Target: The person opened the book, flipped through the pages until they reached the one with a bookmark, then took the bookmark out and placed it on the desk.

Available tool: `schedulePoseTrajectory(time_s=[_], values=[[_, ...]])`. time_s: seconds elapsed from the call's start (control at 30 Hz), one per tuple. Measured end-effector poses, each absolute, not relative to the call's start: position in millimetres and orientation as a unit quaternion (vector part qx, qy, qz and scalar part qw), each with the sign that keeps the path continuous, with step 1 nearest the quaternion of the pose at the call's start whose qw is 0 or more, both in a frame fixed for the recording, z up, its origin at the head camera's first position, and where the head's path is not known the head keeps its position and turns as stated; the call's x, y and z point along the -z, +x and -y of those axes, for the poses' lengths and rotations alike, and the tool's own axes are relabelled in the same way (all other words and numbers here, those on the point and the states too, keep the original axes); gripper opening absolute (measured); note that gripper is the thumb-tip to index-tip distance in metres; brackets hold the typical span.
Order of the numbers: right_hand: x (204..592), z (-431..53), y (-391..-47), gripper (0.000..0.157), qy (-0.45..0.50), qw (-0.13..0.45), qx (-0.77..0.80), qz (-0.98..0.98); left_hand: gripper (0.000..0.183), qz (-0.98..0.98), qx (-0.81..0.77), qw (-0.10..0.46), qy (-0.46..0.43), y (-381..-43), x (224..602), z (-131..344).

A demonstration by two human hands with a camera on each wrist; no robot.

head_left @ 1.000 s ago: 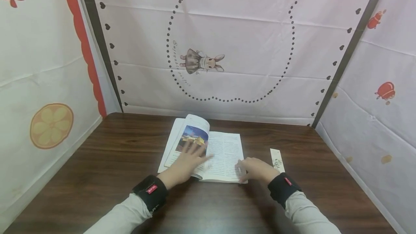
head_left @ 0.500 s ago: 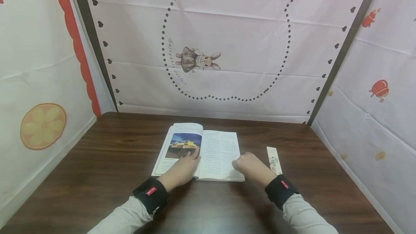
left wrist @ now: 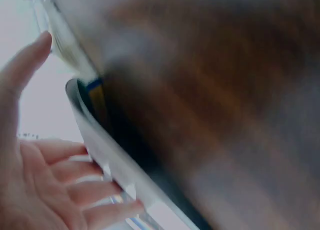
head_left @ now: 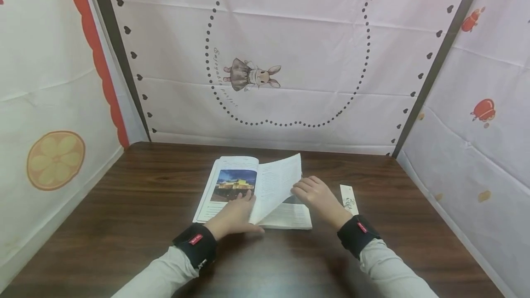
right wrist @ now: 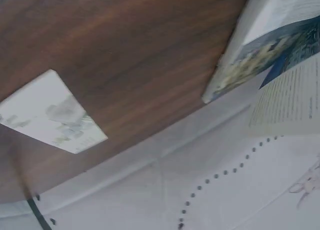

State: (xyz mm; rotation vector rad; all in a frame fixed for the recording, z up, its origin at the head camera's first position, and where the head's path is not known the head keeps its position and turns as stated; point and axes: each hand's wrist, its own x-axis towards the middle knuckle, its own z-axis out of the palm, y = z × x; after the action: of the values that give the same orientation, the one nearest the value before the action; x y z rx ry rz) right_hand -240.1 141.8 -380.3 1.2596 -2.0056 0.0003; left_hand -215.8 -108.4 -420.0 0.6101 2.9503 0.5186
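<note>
An open book (head_left: 207, 187) lies on the dark wooden table, its left page showing a photo of a lit building. My left hand (head_left: 234, 215) rests on the lower part of that page, fingers spread straight; in the left wrist view the same hand (left wrist: 65, 185) lies along the book's near edge, thumb apart. My right hand (head_left: 316, 197) pinches the outer edge of a right-hand leaf (head_left: 277, 183), which is lifted and slants up from the spine. Beneath it, part of another page (head_left: 287, 216) shows. In the right wrist view the raised leaf (right wrist: 290, 97) appears without the fingers.
A pale bookmark (head_left: 348, 197) with a printed plant design lies right of the book, close by the right wrist. White printed cloth (head_left: 314, 59) hangs behind the wooden table (head_left: 157, 187) and at both sides.
The left-hand leaf settled flat under my left hand, whose thumb has since swung out below the book. My right hand went from the right page's lower corner to lifting that leaf upward.
</note>
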Motion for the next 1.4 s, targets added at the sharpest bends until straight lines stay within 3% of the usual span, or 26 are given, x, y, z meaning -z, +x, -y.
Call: schedulePoseTrajectory(time_s=[0.17, 0.4, 0.6, 0.7, 0.8, 0.93, 1.03, 1.13, 1.23, 1.4], values=[[371.1, -133.3, -239.4, 0.032, 0.508, 0.413, 0.010, 0.756, 0.078, -0.964, -0.200, -0.008, 0.174, -216.0, 420.2, 99.9], [367.7, -128.4, -237.6, 0.029, 0.498, 0.411, 0.008, 0.763, 0.058, -0.978, -0.136, -0.054, 0.150, -211.8, 418.2, 91.1], [376.0, -131.6, -240.2, 0.041, 0.448, 0.422, -0.032, 0.787, 0.039, -0.976, -0.148, -0.105, 0.120, -212.4, 419.6, 86.3], [382.3, -132.8, -239.4, 0.044, 0.423, 0.385, -0.030, 0.820, 0.027, -0.967, -0.198, -0.125, 0.097, -214.4, 417.8, 87.9], [389.8, -134.9, -236.4, 0.036, 0.401, 0.286, -0.014, 0.870, 0.024, -0.956, -0.257, -0.117, 0.073, -216.0, 413.6, 92.3], [397.5, -139.4, -230.8, 0.029, 0.369, 0.126, -0.006, 0.921, 0.033, -0.939, -0.326, -0.107, 0.042, -216.7, 406.2, 102.3], [402.9, -142.4, -229.4, 0.024, 0.360, 0.051, -0.025, 0.931, 0.038, -0.927, -0.344, -0.145, 0.035, -216.2, 402.2, 112.3], [406.3, -144.8, -230.4, 0.018, 0.360, 0.012, -0.044, 0.932, 0.060, -0.923, -0.335, -0.184, 0.039, -214.7, 399.9, 121.1], [406.9, -145.1, -232.3, 0.024, 0.359, -0.008, -0.047, 0.932, 0.088, -0.925, -0.312, -0.208, 0.057, -212.1, 398.8, 127.4], [405.8, -143.9, -233.8, 0.036, 0.356, -0.017, -0.043, 0.934, 0.096, -0.936, -0.219, -0.258, 0.101, -207.7, 401.7, 133.1]])
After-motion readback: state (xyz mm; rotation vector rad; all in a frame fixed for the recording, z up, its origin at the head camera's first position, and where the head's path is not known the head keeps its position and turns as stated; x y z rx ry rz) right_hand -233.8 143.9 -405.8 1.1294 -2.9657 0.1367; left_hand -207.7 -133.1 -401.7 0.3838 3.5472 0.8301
